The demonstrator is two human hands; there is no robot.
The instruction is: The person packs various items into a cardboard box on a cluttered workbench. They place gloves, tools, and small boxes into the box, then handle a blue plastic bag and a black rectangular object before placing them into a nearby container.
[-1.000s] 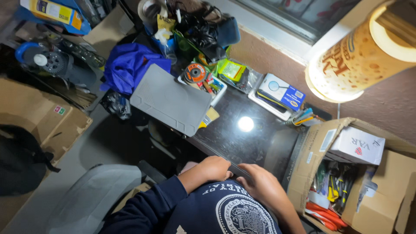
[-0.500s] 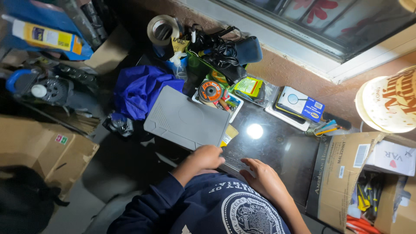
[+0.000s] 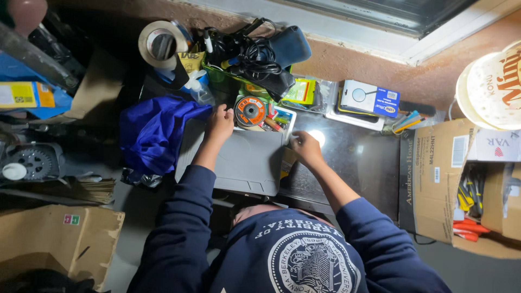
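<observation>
Grey case (image 3: 239, 163) under both hands' fingers (image 3: 220, 122)

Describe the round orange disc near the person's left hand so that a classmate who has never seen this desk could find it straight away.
Start at the dark glossy desk below the window ledge and find the flat grey case at its near left. Just beyond the case's far edge, beside the left hand, a small white tray holds the orange disc. It alone is round, with a dark centre hole and a ribbed face.
</observation>
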